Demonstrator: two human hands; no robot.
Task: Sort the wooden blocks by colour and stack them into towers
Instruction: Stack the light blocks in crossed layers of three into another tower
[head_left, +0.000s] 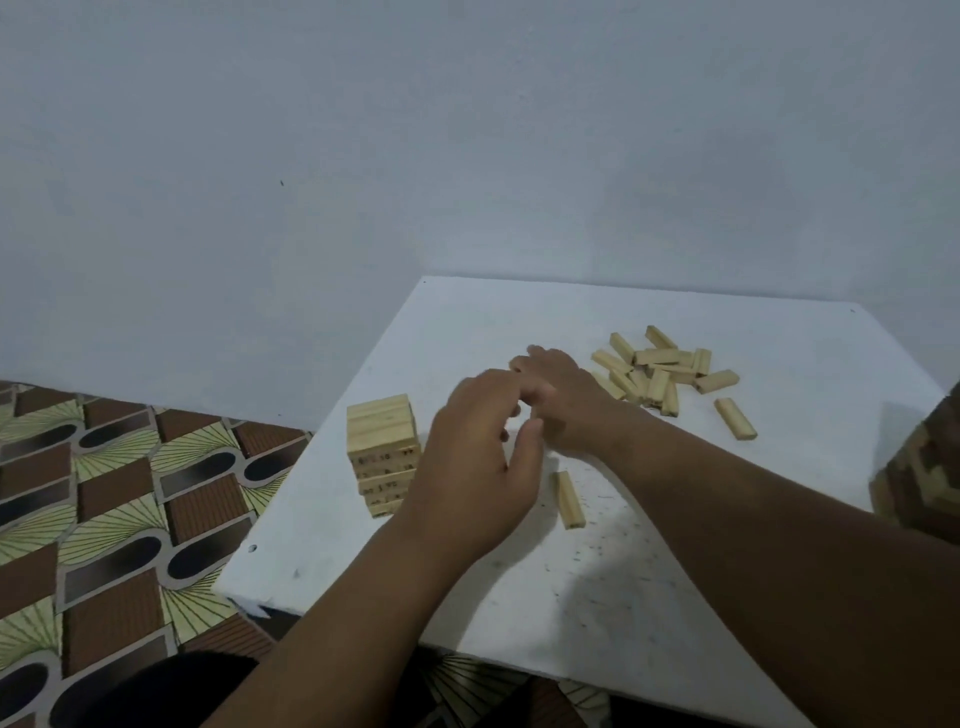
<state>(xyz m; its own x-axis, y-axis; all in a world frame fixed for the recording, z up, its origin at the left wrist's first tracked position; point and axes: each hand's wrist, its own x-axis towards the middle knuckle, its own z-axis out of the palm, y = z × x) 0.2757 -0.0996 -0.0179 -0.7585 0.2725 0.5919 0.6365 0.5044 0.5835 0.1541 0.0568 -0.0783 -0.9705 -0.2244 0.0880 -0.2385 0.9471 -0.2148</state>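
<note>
Nearest, a lone block (570, 500) lies on the tabletop (649, 571) at five o'clock of the left hand (475, 462), whose fingers (506, 410) curl loosely; whether they hold anything I cannot tell. The right hand (563, 402) is beyond; its grip is hidden. The tower (383, 454) stands at nine o'clock; a knock from the left wrist could topple it. The loose pile (657, 371) lies farthest, at two o'clock.

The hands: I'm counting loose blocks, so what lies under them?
Beneath the left hand and right hand, only white table shows; one block lies beside them. Anything directly beneath is covered.
</note>
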